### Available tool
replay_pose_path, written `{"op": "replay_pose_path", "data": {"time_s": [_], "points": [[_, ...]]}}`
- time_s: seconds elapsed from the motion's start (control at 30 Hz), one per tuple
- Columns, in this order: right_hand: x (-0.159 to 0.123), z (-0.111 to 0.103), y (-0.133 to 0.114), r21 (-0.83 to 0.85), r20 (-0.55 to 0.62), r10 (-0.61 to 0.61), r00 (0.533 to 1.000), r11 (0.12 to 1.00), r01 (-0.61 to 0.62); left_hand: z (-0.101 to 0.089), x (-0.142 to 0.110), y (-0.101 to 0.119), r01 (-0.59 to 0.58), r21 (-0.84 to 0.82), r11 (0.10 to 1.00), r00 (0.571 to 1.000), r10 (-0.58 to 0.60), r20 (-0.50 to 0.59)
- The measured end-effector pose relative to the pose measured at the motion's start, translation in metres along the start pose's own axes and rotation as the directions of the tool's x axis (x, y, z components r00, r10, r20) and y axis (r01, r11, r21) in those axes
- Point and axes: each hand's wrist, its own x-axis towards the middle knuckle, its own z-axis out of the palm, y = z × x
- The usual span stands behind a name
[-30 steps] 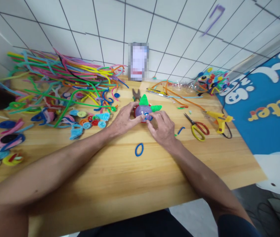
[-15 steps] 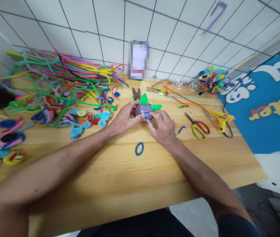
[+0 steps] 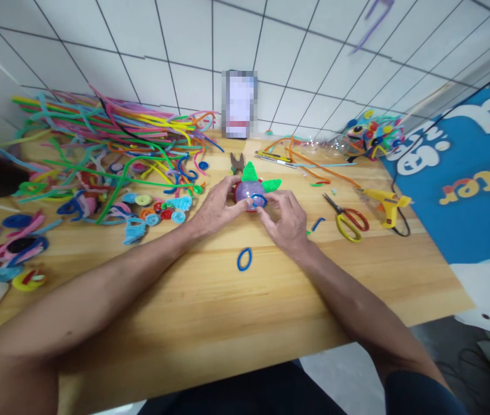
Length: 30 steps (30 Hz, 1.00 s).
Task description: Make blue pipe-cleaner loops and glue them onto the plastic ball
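A purple, shiny ball with two green ridged pieces standing off its far side sits on the table. My left hand grips it from the left, thumb on the near side. A small blue ring, apparently of pipe cleaner, lies against the ball's near face. My right hand pinches this ring at its right edge. Another blue pipe-cleaner ring lies on the wood closer to me. Some red shows along the ball's edge; its underside is hidden.
Pliers lie behind the ball. Scissors and a yellow glue gun are to the right. Many pipe cleaners and coiled pieces cover the left side. A phone leans on the tiled wall.
The blue ring at the ball now shows as a wider open loop. Both hands stay nearly in place, and the view has shifted slightly.
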Motion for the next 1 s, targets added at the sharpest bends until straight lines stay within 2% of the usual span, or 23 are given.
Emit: {"op": "replay_pose_path", "data": {"time_s": [0.1, 0.2, 0.33, 0.47, 0.6, 0.8, 1.0], "points": [[-0.004, 0.0, 0.003, 0.078, -0.047, 0.11, 0.993, 0.991, -0.106, -0.001, 0.0, 0.003, 0.009, 0.014, 1.0, 1.0, -0.009, 0.006], [-0.008, 0.002, 0.005, 0.135, -0.026, 0.211, 0.977, 0.969, -0.206, -0.002, -0.001, 0.004, 0.02, 0.058, 0.998, 1.0, -0.02, 0.0], [-0.01, 0.006, 0.004, 0.155, -0.001, 0.222, 0.975, 0.963, -0.219, -0.002, -0.001, 0.005, 0.028, 0.106, 0.994, 1.0, -0.028, 0.001], [-0.011, 0.009, 0.003, 0.169, 0.006, 0.272, 0.962, 0.948, -0.269, -0.002, 0.0, 0.005, 0.016, 0.059, 0.998, 1.0, -0.017, 0.01], [-0.01, 0.013, 0.006, 0.25, 0.041, 0.34, 0.94, 0.907, -0.339, -0.001, -0.001, 0.003, 0.004, 0.042, 0.999, 1.0, -0.005, 0.019], [-0.005, 0.011, 0.006, 0.461, 0.048, 0.37, 0.928, 0.816, -0.35, -0.001, -0.005, 0.013, 0.056, 0.027, 0.998, 0.998, -0.056, 0.008], [0.0, 0.001, -0.005, 0.585, -0.009, 0.384, 0.923, 0.751, -0.307, -0.002, -0.01, 0.031, 0.113, -0.153, 0.982, 0.992, -0.104, 0.064]]}}
